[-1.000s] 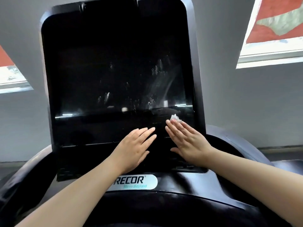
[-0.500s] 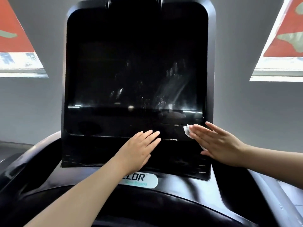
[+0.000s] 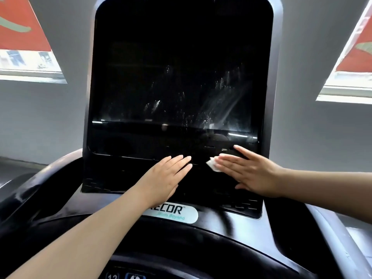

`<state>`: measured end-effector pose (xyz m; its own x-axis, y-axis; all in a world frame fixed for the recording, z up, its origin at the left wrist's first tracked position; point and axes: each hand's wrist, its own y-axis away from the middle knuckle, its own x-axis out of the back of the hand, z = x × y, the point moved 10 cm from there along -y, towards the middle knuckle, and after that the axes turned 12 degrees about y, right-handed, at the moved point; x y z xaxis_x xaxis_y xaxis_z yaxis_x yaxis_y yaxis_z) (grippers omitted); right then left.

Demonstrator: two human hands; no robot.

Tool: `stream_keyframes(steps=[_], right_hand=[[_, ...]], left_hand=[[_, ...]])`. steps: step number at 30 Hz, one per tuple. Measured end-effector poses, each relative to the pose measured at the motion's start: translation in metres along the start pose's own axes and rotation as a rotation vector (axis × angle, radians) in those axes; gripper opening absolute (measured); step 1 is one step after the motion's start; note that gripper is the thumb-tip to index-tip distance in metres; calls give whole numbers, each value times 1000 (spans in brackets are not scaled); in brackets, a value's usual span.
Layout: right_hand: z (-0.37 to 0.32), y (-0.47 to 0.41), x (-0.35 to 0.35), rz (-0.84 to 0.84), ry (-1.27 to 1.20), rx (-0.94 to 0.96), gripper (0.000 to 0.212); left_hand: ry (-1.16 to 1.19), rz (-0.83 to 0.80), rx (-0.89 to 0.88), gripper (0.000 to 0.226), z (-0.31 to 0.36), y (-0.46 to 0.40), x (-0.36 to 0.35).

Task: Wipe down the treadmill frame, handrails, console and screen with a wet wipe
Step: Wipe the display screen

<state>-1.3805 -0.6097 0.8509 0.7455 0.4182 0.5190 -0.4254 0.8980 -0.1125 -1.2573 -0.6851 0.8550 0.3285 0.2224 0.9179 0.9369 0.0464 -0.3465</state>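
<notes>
A treadmill console (image 3: pixel 267 97) rises dark and tall in front of a grey wall (image 3: pixel 50 121), with a window (image 3: pixel 26 47) at each side showing red shapes outside. Its black screen (image 3: pixel 171 77) carries pale streaks and droplets across the lower right part. Below the screen, a person leans both bare forearms in over the curved black dash (image 3: pixel 181 238), where a white oval logo badge (image 3: pixel 177 215) sits partly hidden by the left wrist. The left hand (image 3: pixel 165 180) lies flat on the lower panel of the console, fingers straight and close together, its grip fully relaxed and holding nothing. The right hand (image 3: pixel 249 174) is likewise spread flat, fingers straight and pointing left, pressing a white wet wipe (image 3: pixel 213 165) against the same panel; nothing curls around the cloth, which is pinned under the fingers, one crumpled corner showing just beyond the fingertips. The two hands lie near each other without touching, the wipe between them. At the bottom edge, part of a lit display (image 3: pixel 124 275) shows, too cropped to read.
</notes>
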Motion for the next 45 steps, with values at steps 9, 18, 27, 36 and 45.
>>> stream_keyframes(steps=[9,18,27,36,45], right_hand=[[-21,-46,2,28,46,-14,76],[1,-10,-9,-210,19,-397,78],[23,-24,-4,-106,-46,-371,79],[31,37,-18,-225,27,-340,81],[12,-23,-15,-214,-62,-410,82]], left_hand=[[9,30,59,72,-3,2,-2],[-4,35,127,71,-24,6,0],[6,35,158,77,-19,4,-9],[-9,28,155,81,-22,5,-11],[-3,31,175,86,-21,4,-14]])
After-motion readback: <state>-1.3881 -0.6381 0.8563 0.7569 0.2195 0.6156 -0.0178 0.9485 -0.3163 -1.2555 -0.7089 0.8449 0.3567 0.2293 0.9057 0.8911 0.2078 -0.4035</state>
